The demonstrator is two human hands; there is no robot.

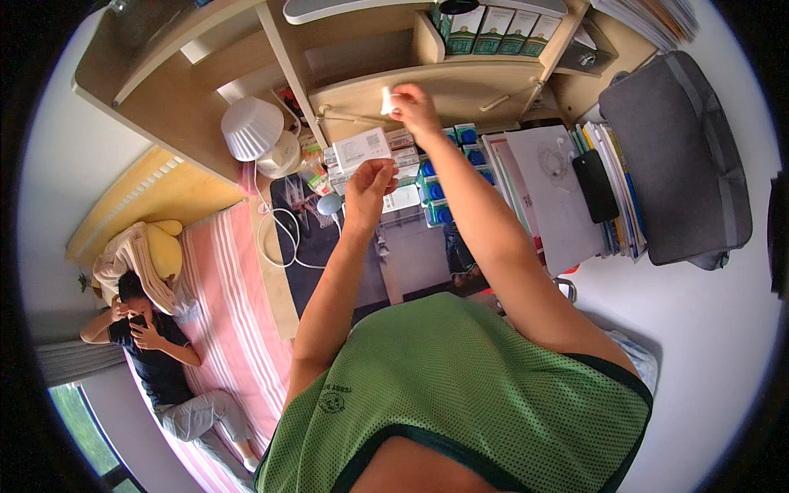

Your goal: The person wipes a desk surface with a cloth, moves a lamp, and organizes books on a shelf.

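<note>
My right hand (416,114) is raised over the back of the desk, its fingers closed on a small white object (387,101). Blur keeps me from telling exactly what that object is. Nearer to me, my left hand (368,190) has its fingers curled and the thumb close to them; whether something small sits between them cannot be seen. Just beyond it lies a white box (354,151) bearing print, on top of other stacked boxes (404,157). To the right of my left hand stand several blue-capped green bottles (436,191).
A white lamp (253,128) and looped white cable (277,262) are at the left. On the right, papers (536,185), white earphones (560,157), a black phone (595,186) and a grey bag (672,154) crowd the desk. Someone lies on a pink striped bed (231,296), holding a phone.
</note>
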